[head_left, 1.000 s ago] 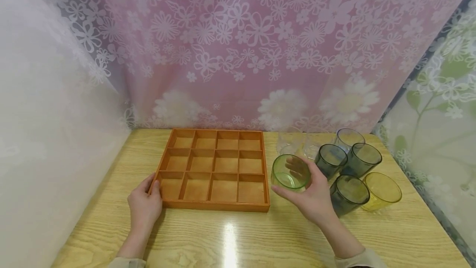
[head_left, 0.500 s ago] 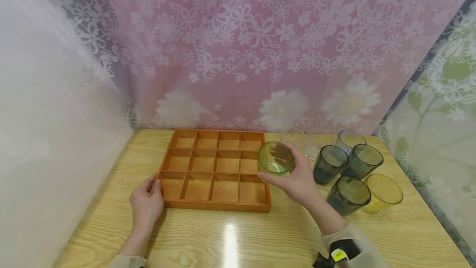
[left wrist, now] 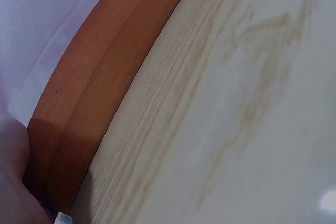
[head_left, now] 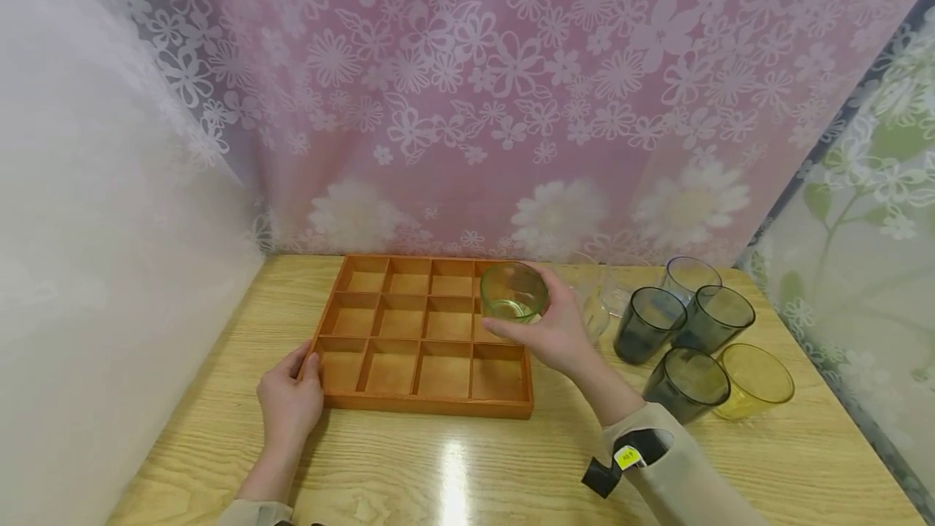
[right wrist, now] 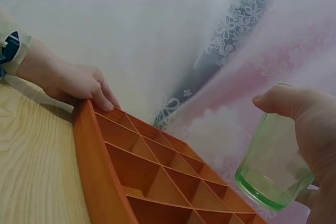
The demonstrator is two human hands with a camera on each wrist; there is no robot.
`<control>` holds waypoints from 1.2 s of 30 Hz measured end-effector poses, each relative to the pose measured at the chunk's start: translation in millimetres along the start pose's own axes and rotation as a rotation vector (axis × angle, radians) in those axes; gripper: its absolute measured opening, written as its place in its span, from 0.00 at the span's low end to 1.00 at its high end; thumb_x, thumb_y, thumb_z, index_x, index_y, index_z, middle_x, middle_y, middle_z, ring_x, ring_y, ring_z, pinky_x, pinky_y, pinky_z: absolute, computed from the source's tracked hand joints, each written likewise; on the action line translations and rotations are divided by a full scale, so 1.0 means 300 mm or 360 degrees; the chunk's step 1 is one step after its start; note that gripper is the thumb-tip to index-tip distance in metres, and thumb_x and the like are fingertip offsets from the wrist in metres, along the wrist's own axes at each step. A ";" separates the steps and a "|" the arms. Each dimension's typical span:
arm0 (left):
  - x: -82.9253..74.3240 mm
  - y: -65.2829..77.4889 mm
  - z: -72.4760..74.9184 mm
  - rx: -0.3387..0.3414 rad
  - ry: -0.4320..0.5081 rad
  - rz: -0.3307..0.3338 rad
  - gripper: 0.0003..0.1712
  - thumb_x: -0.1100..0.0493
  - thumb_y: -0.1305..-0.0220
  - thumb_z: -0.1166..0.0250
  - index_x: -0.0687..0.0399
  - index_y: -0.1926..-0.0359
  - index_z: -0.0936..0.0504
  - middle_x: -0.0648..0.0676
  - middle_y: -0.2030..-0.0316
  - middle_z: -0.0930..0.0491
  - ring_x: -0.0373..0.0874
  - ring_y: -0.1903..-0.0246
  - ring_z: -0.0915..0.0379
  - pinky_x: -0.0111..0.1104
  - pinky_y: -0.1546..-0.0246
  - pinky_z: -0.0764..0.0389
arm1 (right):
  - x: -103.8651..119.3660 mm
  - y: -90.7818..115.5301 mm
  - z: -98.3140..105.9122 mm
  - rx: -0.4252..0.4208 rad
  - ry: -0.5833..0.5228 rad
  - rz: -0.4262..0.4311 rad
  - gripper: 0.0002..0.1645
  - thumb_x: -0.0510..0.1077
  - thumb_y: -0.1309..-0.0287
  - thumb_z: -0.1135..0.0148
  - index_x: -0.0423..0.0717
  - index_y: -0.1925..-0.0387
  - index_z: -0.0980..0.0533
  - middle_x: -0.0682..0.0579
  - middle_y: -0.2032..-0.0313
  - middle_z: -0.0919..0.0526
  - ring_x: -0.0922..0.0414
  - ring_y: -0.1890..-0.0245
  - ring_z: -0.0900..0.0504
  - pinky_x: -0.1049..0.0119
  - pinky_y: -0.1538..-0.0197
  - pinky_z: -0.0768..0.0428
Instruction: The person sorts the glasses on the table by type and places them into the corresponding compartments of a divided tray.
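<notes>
My right hand (head_left: 558, 331) grips a green-tinted drinking glass (head_left: 514, 289) around its side, thumb in front and fingers behind. In the head view the glass overlaps the back right compartments of the wooden divided tray (head_left: 427, 403). The right wrist view shows the glass (right wrist: 270, 166) upright, raised above the level of the tray (right wrist: 86, 150). At the tray's front left corner, my left hand (head_left: 290, 396) pinches the wall, with the thumb on the rim. The left wrist view has the outer tray wall (left wrist: 105, 61) on the tabletop beside part of the left hand (left wrist: 13, 171).
Right of the tray stand several glasses: dark grey ones (head_left: 650, 327), a yellow one (head_left: 755, 384), a bluish clear one (head_left: 690, 276) and clear ones (head_left: 617, 299) behind. Floral curtains (head_left: 467, 104) close off the back and sides of the wood-grain table (head_left: 380, 469).
My right hand has carried the green glass left and toward the back, from beside the tray to over its right side. The left hand keeps its hold on the tray corner.
</notes>
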State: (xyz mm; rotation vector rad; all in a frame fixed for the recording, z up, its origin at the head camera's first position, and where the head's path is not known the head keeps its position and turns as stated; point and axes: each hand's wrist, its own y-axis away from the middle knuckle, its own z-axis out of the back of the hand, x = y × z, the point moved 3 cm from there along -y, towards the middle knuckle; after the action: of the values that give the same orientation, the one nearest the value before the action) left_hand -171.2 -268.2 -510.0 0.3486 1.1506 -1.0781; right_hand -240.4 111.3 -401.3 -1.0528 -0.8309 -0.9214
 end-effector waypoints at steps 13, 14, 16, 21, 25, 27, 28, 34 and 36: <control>-0.005 0.006 -0.003 0.0000 0.0006 0.0016 0.18 0.69 0.26 0.37 0.71 0.39 0.16 0.69 0.46 0.15 0.61 0.44 0.19 0.08 0.57 0.33 | -0.044 -0.132 -0.072 -0.0001 0.0037 -0.0011 0.50 0.50 0.53 0.11 0.53 0.30 0.27 0.54 0.39 0.22 0.50 0.41 0.22 0.46 0.42 0.19; -0.003 0.006 -0.003 0.0000 0.0010 0.0017 0.18 0.69 0.26 0.37 0.71 0.39 0.16 0.69 0.46 0.15 0.61 0.44 0.19 0.08 0.58 0.33 | -0.047 -0.141 -0.079 0.0009 0.0016 -0.0005 0.49 0.50 0.53 0.11 0.52 0.30 0.27 0.53 0.39 0.22 0.50 0.40 0.23 0.46 0.41 0.19; 0.002 0.004 -0.003 0.0007 0.0007 0.0025 0.18 0.68 0.25 0.37 0.70 0.39 0.16 0.68 0.46 0.15 0.60 0.44 0.19 0.10 0.57 0.31 | -0.046 -0.160 -0.098 0.0019 -0.0023 -0.0002 0.49 0.48 0.52 0.12 0.50 0.30 0.27 0.51 0.38 0.22 0.48 0.39 0.23 0.45 0.40 0.20; 0.001 0.003 -0.002 0.0021 0.0016 0.0044 0.18 0.68 0.24 0.38 0.70 0.38 0.17 0.68 0.45 0.16 0.60 0.43 0.19 0.10 0.56 0.30 | -0.042 -0.201 -0.142 0.0062 -0.0081 0.0019 0.49 0.44 0.50 0.13 0.47 0.29 0.28 0.46 0.37 0.22 0.46 0.38 0.23 0.45 0.38 0.21; -0.006 0.002 -0.002 0.0031 0.0018 0.0062 0.19 0.67 0.24 0.38 0.70 0.37 0.17 0.69 0.44 0.16 0.61 0.42 0.20 0.17 0.52 0.26 | -0.055 -0.229 -0.179 0.0075 -0.0077 -0.0041 0.51 0.47 0.51 0.13 0.50 0.28 0.29 0.51 0.37 0.23 0.50 0.38 0.23 0.50 0.39 0.20; -0.005 0.001 -0.002 0.0031 0.0007 0.0069 0.19 0.67 0.24 0.38 0.70 0.37 0.17 0.68 0.44 0.16 0.60 0.42 0.20 0.23 0.50 0.24 | -0.060 -0.242 -0.202 0.0081 -0.0082 -0.0082 0.52 0.49 0.51 0.12 0.52 0.27 0.30 0.54 0.36 0.23 0.52 0.37 0.24 0.51 0.39 0.19; -0.004 0.001 -0.001 0.0028 0.0004 0.0072 0.19 0.67 0.24 0.38 0.70 0.37 0.17 0.68 0.44 0.16 0.60 0.42 0.20 0.24 0.50 0.24 | -0.062 -0.249 -0.213 0.0084 -0.0087 -0.0099 0.52 0.50 0.51 0.12 0.52 0.27 0.30 0.54 0.36 0.24 0.52 0.38 0.24 0.52 0.39 0.19; 0.000 -0.002 -0.001 0.0024 0.0029 0.0091 0.19 0.68 0.24 0.38 0.70 0.37 0.17 0.68 0.44 0.17 0.60 0.42 0.20 0.09 0.56 0.32 | -0.077 -0.301 -0.284 0.0104 -0.0145 -0.0094 0.48 0.48 0.49 0.14 0.49 0.29 0.29 0.53 0.37 0.24 0.51 0.38 0.23 0.53 0.39 0.19; -0.001 0.001 0.001 0.0045 0.0048 0.0108 0.19 0.67 0.23 0.39 0.70 0.36 0.18 0.69 0.43 0.17 0.60 0.41 0.21 0.09 0.56 0.32 | -0.085 -0.318 -0.308 0.0107 -0.0178 -0.0091 0.47 0.47 0.49 0.14 0.49 0.30 0.29 0.53 0.37 0.23 0.51 0.39 0.21 0.54 0.39 0.19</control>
State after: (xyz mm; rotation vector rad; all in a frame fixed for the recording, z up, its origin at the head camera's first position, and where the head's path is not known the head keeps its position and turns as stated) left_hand -170.9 -268.2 -509.8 0.4244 1.1434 -1.0335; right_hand -326.0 8.1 -417.7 -1.0337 -0.9827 -0.8826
